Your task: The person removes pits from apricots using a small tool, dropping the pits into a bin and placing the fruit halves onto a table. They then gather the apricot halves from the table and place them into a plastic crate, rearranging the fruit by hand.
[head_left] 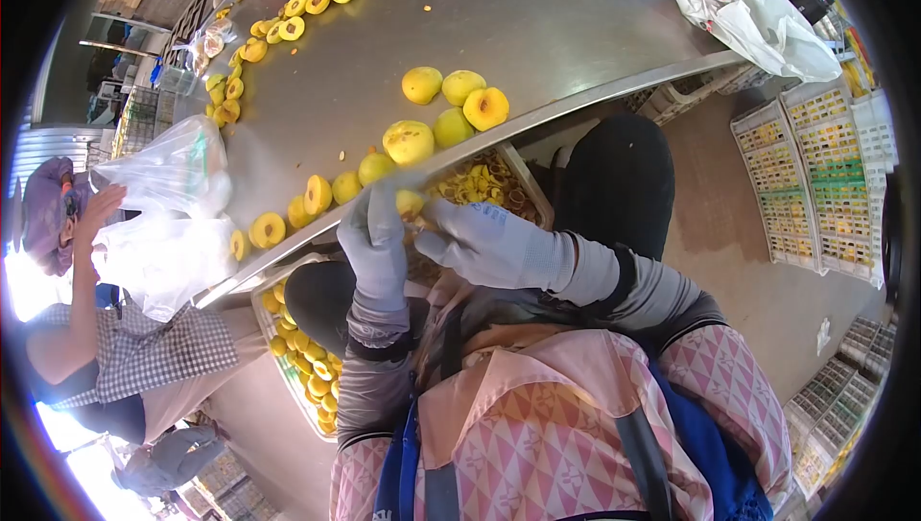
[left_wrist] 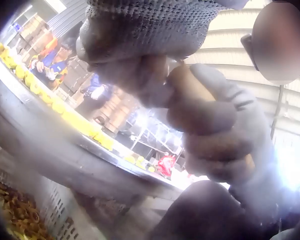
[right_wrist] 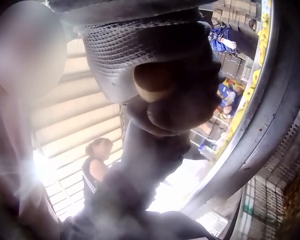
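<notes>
Both hands wear pale gloves and meet just inside the table's near edge, over the lap. My left hand point(head_left: 374, 245) holds a yellow peach point(head_left: 410, 202), its fingers partly covering the fruit. Close beside it, my right hand point(head_left: 499, 245) is curled round a tan, rounded handle-like piece point(right_wrist: 152, 85); I cannot tell what it belongs to. In the left wrist view the right-hand fingers point(left_wrist: 215, 142) wrap together in a fist. Along the table edge lie whole peaches point(head_left: 409, 142) and cut peach halves point(head_left: 267, 230).
Below the edge stands a crate of peach scraps point(head_left: 484, 185); a crate of yellow halves point(head_left: 305, 367) is at left. More halves point(head_left: 293, 29) line the metal table point(head_left: 384, 41). Plastic bags point(head_left: 158, 252) hang over the left end. Another person point(head_left: 72, 348) stands nearby; stacked crates point(head_left: 811, 180) are at right.
</notes>
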Action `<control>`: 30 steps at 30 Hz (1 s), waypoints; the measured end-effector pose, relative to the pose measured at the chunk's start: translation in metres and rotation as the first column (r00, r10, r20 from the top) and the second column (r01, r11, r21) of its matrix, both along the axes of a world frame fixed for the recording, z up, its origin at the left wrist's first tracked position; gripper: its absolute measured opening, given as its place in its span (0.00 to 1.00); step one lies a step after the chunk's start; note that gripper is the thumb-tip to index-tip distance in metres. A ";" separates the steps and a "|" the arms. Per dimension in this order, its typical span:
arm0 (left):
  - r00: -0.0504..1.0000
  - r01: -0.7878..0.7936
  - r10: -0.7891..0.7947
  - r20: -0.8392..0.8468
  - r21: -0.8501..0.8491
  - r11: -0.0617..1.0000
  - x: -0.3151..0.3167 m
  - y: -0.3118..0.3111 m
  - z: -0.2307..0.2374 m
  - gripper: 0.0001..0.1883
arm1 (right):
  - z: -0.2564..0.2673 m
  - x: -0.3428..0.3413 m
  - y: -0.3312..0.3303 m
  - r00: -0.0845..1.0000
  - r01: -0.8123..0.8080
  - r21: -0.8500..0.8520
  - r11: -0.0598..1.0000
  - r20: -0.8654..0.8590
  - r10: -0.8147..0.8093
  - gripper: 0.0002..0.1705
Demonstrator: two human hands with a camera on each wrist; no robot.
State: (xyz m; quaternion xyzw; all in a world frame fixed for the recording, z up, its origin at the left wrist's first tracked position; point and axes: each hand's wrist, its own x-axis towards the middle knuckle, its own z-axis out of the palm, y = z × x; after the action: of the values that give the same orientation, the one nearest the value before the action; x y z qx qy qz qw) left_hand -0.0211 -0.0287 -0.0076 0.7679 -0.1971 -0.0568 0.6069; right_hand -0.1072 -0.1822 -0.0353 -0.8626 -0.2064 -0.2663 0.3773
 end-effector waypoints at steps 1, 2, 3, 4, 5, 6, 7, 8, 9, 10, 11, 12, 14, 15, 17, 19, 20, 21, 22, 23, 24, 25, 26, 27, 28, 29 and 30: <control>0.999 0.007 -0.008 0.053 0.021 1.000 -0.001 0.001 0.002 0.26 | -0.001 0.001 0.001 1.000 -0.019 0.069 0.997 -0.021 0.021 0.18; 0.995 0.011 -0.015 0.103 0.043 0.999 -0.003 0.001 0.004 0.26 | -0.001 0.002 0.002 0.999 -0.025 0.095 0.995 -0.019 0.027 0.18; 0.993 0.013 -0.019 0.116 0.053 0.999 -0.003 -0.001 0.006 0.26 | 0.000 0.002 0.002 0.999 -0.023 0.099 0.995 -0.025 0.025 0.17; 0.991 0.016 -0.024 0.131 0.062 0.998 -0.002 -0.003 0.008 0.27 | 0.001 0.001 0.002 0.999 -0.021 0.102 0.995 -0.030 0.024 0.17; 0.989 0.019 -0.029 0.145 0.070 0.997 -0.002 -0.005 0.009 0.27 | 0.004 -0.003 0.001 0.999 -0.011 0.081 0.997 -0.044 0.015 0.16; 0.998 0.055 -0.057 0.040 0.029 0.998 0.000 -0.005 0.007 0.27 | 0.005 -0.006 0.000 0.998 -0.002 0.060 0.998 -0.059 0.006 0.16; 0.994 0.084 -0.085 -0.066 -0.015 0.996 -0.001 -0.002 0.004 0.28 | 0.002 -0.006 0.003 0.989 -0.033 0.204 0.978 -0.137 0.062 0.15; 0.979 0.108 -0.117 -0.166 -0.061 0.992 0.001 0.000 0.002 0.28 | -0.003 -0.001 0.007 0.971 -0.050 0.346 0.937 -0.202 0.126 0.15; 0.986 0.079 -0.085 -0.146 -0.051 0.996 0.002 0.001 0.000 0.28 | 0.001 0.004 0.008 0.947 -0.053 0.480 0.876 -0.254 0.197 0.15; 0.990 0.047 -0.052 -0.131 -0.041 0.998 0.000 0.001 -0.002 0.28 | 0.007 0.003 0.005 0.894 -0.058 0.576 0.815 -0.335 0.299 0.15; 0.993 0.017 -0.020 -0.115 -0.032 0.999 -0.001 0.001 -0.004 0.28 | 0.017 0.000 0.000 0.825 -0.046 0.664 0.746 -0.397 0.403 0.15; 0.994 0.023 -0.027 -0.106 -0.035 0.999 -0.002 0.001 -0.004 0.28 | 0.017 0.000 -0.002 0.845 -0.070 0.644 0.761 -0.368 0.389 0.15; 0.996 0.035 -0.038 -0.081 -0.043 0.998 -0.003 0.000 -0.003 0.28 | 0.002 -0.002 -0.001 0.947 -0.132 0.479 0.868 -0.196 0.253 0.15; 0.998 0.033 -0.035 -0.059 -0.025 0.999 -0.003 -0.001 -0.003 0.27 | -0.004 0.000 0.001 0.975 -0.136 0.371 0.918 -0.112 0.190 0.14; 0.999 0.028 -0.028 -0.015 0.017 0.999 -0.004 0.000 -0.001 0.25 | -0.011 0.006 0.006 0.995 -0.096 0.210 0.973 -0.004 0.099 0.14; 1.000 -0.005 0.004 0.025 0.022 1.000 -0.002 -0.002 -0.006 0.21 | -0.008 0.005 0.005 0.993 -0.012 0.177 0.984 -0.111 0.032 0.13; 0.999 -0.018 0.017 0.044 0.024 1.000 -0.002 -0.003 -0.007 0.19 | -0.002 -0.002 0.007 0.972 0.054 0.198 0.979 -0.236 -0.006 0.14; 0.994 -0.023 0.017 0.112 0.051 0.998 -0.002 -0.005 -0.007 0.19 | 0.003 -0.007 0.007 0.934 0.120 0.210 0.970 -0.356 -0.039 0.15; 0.984 -0.033 0.018 0.180 0.079 0.996 -0.002 -0.006 -0.005 0.18 | 0.005 -0.007 0.006 0.929 0.121 0.217 0.969 -0.368 -0.033 0.15; 0.970 -0.050 0.022 0.244 0.110 0.993 -0.004 -0.005 -0.004 0.17 | 0.006 -0.008 0.007 0.923 0.118 0.227 0.967 -0.383 -0.023 0.14; 0.979 -0.049 0.031 0.203 0.082 0.995 -0.006 -0.004 -0.006 0.17 | 0.006 -0.010 0.010 0.915 0.112 0.240 0.964 -0.403 -0.007 0.14; 0.985 -0.051 0.041 0.166 0.056 0.997 -0.007 -0.004 -0.008 0.16 | 0.003 -0.009 0.011 0.938 0.108 0.244 0.964 -0.347 -0.017 0.14; 0.990 -0.054 0.050 0.133 0.028 0.998 -0.006 -0.004 -0.009 0.16 | -0.002 -0.006 0.011 0.958 0.102 0.248 0.963 -0.286 -0.028 0.13; 0.990 -0.032 0.026 0.139 0.041 0.999 -0.004 -0.003 -0.008 0.16 | -0.005 -0.004 0.010 0.974 0.099 0.252 0.963 -0.225 -0.041 0.13; 0.990 -0.010 0.002 0.143 0.053 0.999 -0.003 -0.003 -0.008 0.16 | -0.005 -0.004 0.009 0.981 0.090 0.180 0.980 -0.185 -0.056 0.13; 0.989 0.016 -0.025 0.145 0.062 0.998 -0.002 -0.005 -0.009 0.16 | -0.005 -0.005 0.006 0.987 0.087 0.104 0.991 -0.146 -0.071 0.12; 0.997 0.035 -0.037 0.070 0.031 0.999 -0.002 -0.005 -0.010 0.17 | -0.006 -0.007 0.004 0.991 0.086 0.028 0.996 -0.107 -0.083 0.12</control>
State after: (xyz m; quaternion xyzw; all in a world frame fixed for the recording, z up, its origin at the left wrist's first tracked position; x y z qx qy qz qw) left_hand -0.0226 -0.0341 -0.0177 0.7747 -0.2312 -0.0435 0.5870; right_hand -0.1142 -0.1785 -0.0410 -0.8772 -0.1452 -0.2395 0.3900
